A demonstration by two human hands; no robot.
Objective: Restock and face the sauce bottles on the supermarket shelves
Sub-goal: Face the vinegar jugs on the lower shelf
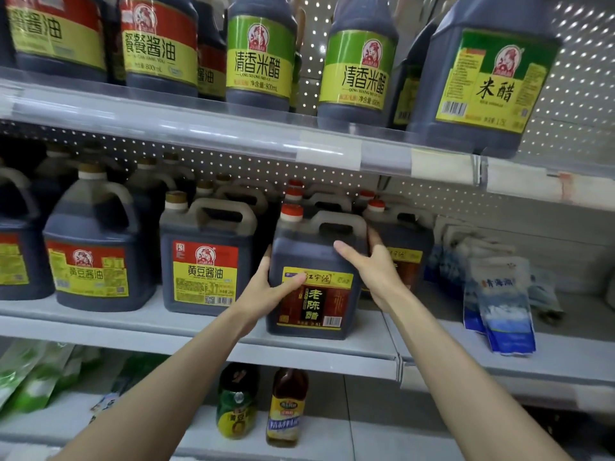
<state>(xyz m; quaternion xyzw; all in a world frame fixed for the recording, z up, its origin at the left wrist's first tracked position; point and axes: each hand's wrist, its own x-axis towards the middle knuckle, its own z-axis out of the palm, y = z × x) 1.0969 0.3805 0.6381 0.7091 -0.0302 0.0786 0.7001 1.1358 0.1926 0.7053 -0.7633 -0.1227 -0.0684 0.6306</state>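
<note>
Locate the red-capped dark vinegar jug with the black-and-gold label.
Head view, centre: vinegar jug at the middle shelf's front edge, between left hand and right hand, right of the yellow-labelled soy sauce jug.

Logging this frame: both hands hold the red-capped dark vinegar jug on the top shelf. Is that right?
Not quite: the shelf is wrong. The head view shows the red-capped vinegar jug at the front of the middle shelf, under the top one. The left hand and the right hand do both hold it.
</note>
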